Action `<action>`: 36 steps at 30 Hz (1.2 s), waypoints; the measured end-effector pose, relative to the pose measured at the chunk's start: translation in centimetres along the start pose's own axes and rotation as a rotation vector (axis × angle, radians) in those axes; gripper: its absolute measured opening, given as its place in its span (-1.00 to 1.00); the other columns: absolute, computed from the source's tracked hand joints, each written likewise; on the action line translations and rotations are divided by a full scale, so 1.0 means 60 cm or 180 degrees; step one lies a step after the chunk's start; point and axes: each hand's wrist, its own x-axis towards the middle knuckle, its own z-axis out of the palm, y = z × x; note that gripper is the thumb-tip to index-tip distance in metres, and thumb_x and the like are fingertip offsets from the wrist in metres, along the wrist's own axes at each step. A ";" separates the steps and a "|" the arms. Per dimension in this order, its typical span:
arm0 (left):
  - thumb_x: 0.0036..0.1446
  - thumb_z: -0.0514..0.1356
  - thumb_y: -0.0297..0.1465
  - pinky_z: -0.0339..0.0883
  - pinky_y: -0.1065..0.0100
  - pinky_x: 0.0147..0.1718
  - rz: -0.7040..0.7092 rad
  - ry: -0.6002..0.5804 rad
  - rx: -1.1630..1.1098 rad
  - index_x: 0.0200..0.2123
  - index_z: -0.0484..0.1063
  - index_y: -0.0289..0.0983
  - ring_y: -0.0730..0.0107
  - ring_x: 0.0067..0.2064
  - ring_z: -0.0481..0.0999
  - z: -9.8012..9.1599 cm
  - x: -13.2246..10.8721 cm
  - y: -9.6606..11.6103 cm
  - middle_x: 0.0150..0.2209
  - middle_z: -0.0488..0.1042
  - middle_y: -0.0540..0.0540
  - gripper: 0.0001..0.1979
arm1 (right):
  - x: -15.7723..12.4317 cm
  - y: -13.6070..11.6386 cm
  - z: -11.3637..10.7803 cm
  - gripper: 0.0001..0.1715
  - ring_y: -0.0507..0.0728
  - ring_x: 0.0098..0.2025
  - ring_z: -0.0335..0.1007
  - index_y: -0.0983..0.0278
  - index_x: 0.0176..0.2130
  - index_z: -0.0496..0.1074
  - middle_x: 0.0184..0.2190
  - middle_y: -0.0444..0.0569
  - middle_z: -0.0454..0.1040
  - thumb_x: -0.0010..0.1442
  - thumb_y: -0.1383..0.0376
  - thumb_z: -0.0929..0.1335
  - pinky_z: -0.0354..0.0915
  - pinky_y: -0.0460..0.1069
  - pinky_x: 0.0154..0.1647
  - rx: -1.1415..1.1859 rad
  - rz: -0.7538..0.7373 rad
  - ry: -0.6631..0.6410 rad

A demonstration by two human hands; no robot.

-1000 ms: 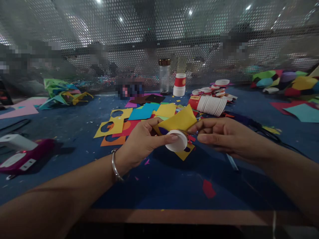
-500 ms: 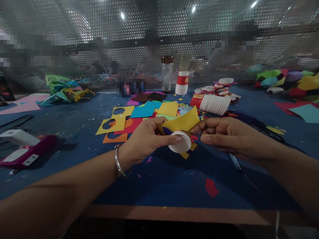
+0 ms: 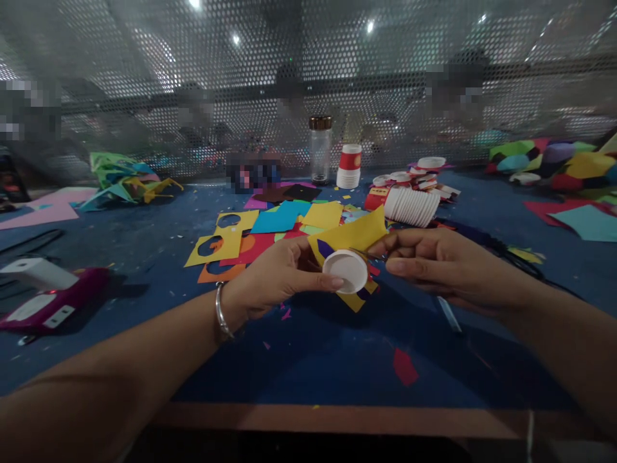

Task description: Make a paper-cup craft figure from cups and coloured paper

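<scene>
My left hand point(image 3: 279, 276) pinches a small white paper cup point(image 3: 346, 271) by its base, the round white bottom facing me. A yellow paper sheet point(image 3: 351, 236) wraps around and behind the cup, with a purple patch showing on it. My right hand point(image 3: 434, 260) is closed, its fingertips pinching the right edge of the yellow sheet next to the cup. Both hands hover just above the blue table point(image 3: 308, 347). A metal bangle sits on my left wrist.
Cut coloured paper sheets point(image 3: 260, 228) lie behind my hands. A lying stack of paper cups point(image 3: 409, 204), an upright red-and-white cup stack point(image 3: 349, 166) and a clear jar point(image 3: 320, 149) stand further back. A pink-and-white device point(image 3: 43, 296) is at left. A perforated screen closes the back.
The cup has turned so that its white bottom faces me more fully, and the yellow sheet has shifted slightly right. Both hands keep their hold.
</scene>
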 end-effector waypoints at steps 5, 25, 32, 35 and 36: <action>-0.15 0.56 -0.29 0.45 0.18 -0.03 0.0118 0.0366 0.0379 -0.26 0.57 -0.30 0.24 -0.14 0.63 -0.009 0.003 -0.005 -0.18 0.67 -0.13 -0.61 | 0.002 -0.001 0.000 -0.51 -0.13 -0.62 -0.13 0.32 -0.13 0.48 -0.56 -0.30 0.23 0.12 0.05 0.57 -0.23 -0.12 -0.68 0.0086 0.0016 0.0045; -0.09 0.53 -0.16 0.33 0.33 -0.31 0.0568 0.0602 0.0903 -0.38 0.46 -0.26 0.41 -0.34 0.47 -0.009 0.002 -0.004 -0.38 0.53 -0.02 -0.60 | -0.001 -0.003 -0.001 -0.53 -0.13 -0.63 -0.17 0.31 -0.11 0.49 -0.57 -0.31 0.23 0.15 0.06 0.56 -0.24 -0.12 -0.69 0.0127 -0.0041 0.0037; -0.10 0.53 -0.14 0.29 0.35 -0.37 0.0564 0.0616 0.1011 -0.39 0.47 -0.26 0.43 -0.39 0.44 -0.006 -0.001 -0.003 -0.42 0.51 0.01 -0.59 | 0.000 -0.002 0.001 -0.53 -0.13 -0.63 -0.15 0.30 -0.13 0.48 -0.56 -0.31 0.24 0.14 0.04 0.56 -0.22 -0.12 -0.69 0.0118 -0.0037 0.0058; -0.13 0.54 -0.14 0.28 0.36 -0.39 0.0554 0.0623 0.1012 -0.40 0.46 -0.26 0.43 -0.40 0.43 -0.004 -0.001 -0.003 -0.44 0.50 0.01 -0.58 | 0.002 -0.002 0.000 -0.55 -0.13 -0.63 -0.14 0.29 -0.13 0.48 -0.55 -0.31 0.24 0.15 0.05 0.56 -0.20 -0.12 -0.68 0.0107 -0.0015 0.0011; -0.13 0.54 -0.14 0.29 0.36 -0.39 0.0544 0.0620 0.1005 -0.40 0.45 -0.26 0.43 -0.40 0.43 -0.003 -0.001 -0.003 -0.44 0.50 0.01 -0.58 | 0.002 -0.002 0.000 -0.55 -0.13 -0.63 -0.13 0.29 -0.13 0.48 -0.56 -0.31 0.23 0.15 0.06 0.56 -0.20 -0.12 -0.68 0.0105 -0.0009 -0.0007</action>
